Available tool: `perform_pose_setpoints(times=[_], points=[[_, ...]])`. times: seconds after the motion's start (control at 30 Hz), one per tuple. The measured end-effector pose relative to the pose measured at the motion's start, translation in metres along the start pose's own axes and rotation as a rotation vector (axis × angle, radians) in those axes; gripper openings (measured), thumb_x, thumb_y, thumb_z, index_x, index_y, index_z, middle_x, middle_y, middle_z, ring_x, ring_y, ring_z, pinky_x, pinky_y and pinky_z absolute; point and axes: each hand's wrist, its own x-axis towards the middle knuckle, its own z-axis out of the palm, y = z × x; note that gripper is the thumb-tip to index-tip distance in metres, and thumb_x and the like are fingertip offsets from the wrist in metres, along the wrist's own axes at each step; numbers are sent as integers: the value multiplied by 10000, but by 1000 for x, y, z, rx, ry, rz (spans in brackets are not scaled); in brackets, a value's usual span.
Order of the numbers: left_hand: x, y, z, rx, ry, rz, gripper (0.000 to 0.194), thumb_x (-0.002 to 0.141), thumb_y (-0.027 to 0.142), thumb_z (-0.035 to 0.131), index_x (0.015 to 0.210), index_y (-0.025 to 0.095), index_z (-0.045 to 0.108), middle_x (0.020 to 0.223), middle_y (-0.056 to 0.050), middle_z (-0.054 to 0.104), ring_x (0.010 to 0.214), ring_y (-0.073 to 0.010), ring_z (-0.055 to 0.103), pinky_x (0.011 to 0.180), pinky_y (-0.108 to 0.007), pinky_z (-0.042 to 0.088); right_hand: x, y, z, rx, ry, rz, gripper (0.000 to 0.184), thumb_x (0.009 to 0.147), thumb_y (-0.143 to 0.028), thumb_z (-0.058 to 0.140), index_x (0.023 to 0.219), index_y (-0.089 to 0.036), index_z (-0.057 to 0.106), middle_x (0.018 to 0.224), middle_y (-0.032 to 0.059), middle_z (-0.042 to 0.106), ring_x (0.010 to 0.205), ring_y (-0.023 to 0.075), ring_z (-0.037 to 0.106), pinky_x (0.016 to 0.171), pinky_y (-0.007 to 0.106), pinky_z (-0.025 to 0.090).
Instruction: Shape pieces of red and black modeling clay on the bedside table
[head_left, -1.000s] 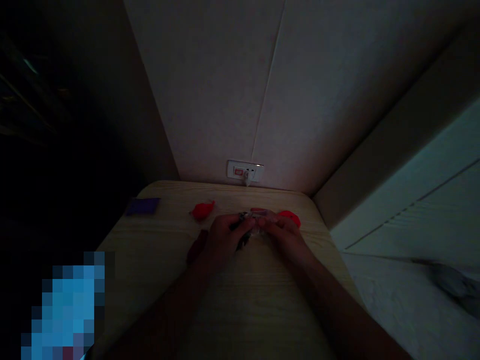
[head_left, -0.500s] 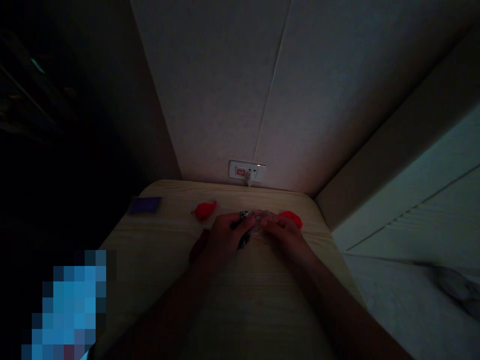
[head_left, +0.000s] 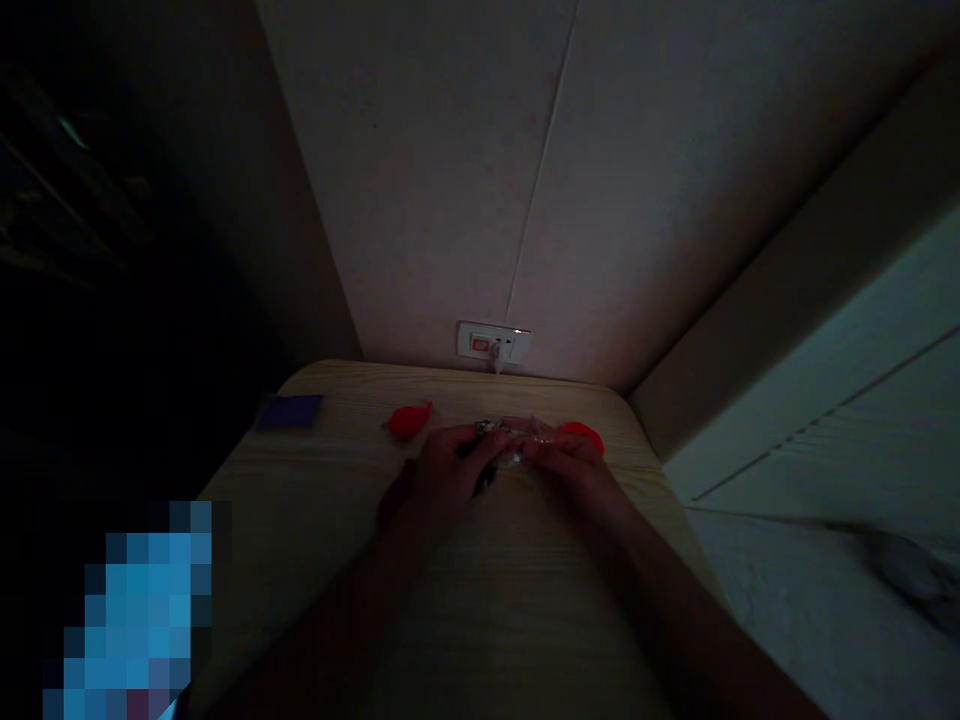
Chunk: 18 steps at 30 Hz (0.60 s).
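Observation:
Over the middle of the wooden tabletop (head_left: pixel 480 600), my left hand (head_left: pixel 451 465) is closed on a dark item with a black-and-white patterned edge (head_left: pixel 486 478). My right hand (head_left: pixel 574 465) pinches a crinkled clear plastic wrapper (head_left: pixel 525 432) that stretches between both hands. What the wrapper encloses is too dim to make out. Just behind the right hand lies a round red thing (head_left: pixel 583 434), partly covered by the fingers. A small red bundle with a twisted end (head_left: pixel 409 422) rests behind my left hand. Something dark red (head_left: pixel 395 490) shows beside the left wrist.
A flat purple packet (head_left: pixel 291 410) lies at the table's back left corner. On the wall behind is a socket plate (head_left: pixel 493 343) with a red switch and a plug in it. A pale cabinet (head_left: pixel 825 400) stands to the right. Lighting is very dim.
Both hands stay in nearly the same place. The fingers have shifted slightly on the clear wrapper, and the dark item has tilted a little to the left.

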Motion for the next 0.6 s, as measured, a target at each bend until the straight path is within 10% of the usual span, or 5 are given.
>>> perform_pose_setpoints(times=[0.6], points=[[-5,-2,4,75,5,123,369,849,482,662,665,165,705,548,0,597,549,-153,521,526,-260,370,-2,9,12,-10,27,-28,188,735,-346,841,669,-223,715,1026,42,755,1037,247,646,969,386,463]])
